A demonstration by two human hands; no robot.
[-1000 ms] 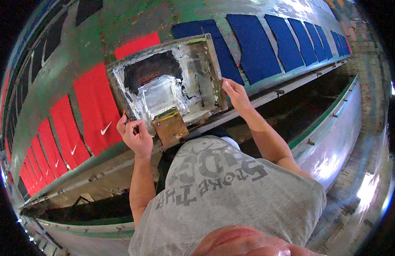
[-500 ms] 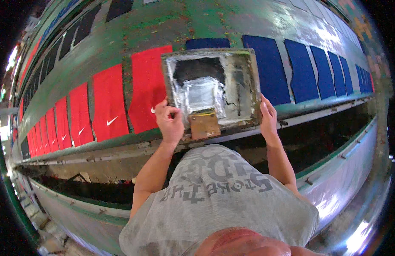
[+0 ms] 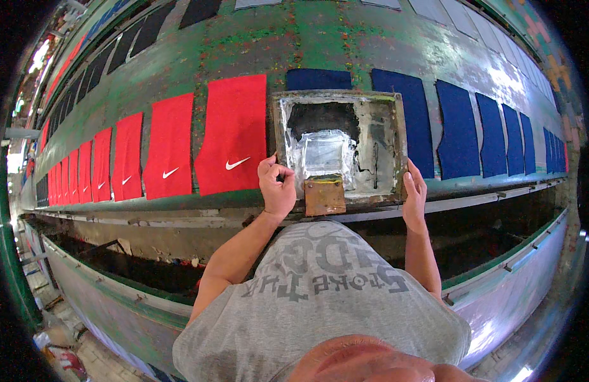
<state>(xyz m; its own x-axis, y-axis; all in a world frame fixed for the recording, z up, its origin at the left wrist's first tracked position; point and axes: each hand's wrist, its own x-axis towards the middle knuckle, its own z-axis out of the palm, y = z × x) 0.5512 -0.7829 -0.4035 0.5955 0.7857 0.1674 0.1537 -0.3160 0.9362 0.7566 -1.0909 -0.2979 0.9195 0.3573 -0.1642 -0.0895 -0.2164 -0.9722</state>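
Observation:
A rectangular metal-rimmed screen-printing frame [image 3: 386,143], smeared white, grey and black, lies across a navy fabric piece at the table's near edge. A brown wooden block [image 3: 325,198] is fixed to its lower middle. My left hand [image 3: 277,188] grips the frame's left side, fingers curled. My right hand [image 3: 414,197] grips its right side, fingers along the rim. Just left of the frame lies a red fabric piece [image 3: 232,121] with a white curved mark, wholly visible. Navy pieces [image 3: 456,127] continue to the right.
The long green-stained table [image 3: 256,48] carries rows of red, navy, black and pale grey pieces. A metal rail [image 3: 472,193] runs along its near edge. Behind it is a dark trough [image 3: 485,226] beside another bench [image 3: 504,293]. My grey shirt [image 3: 320,305] fills the lower middle.
The frame, held by both hands, has moved right and become more level, uncovering the large red piece. The view has also turned, so the table runs more evenly across the picture.

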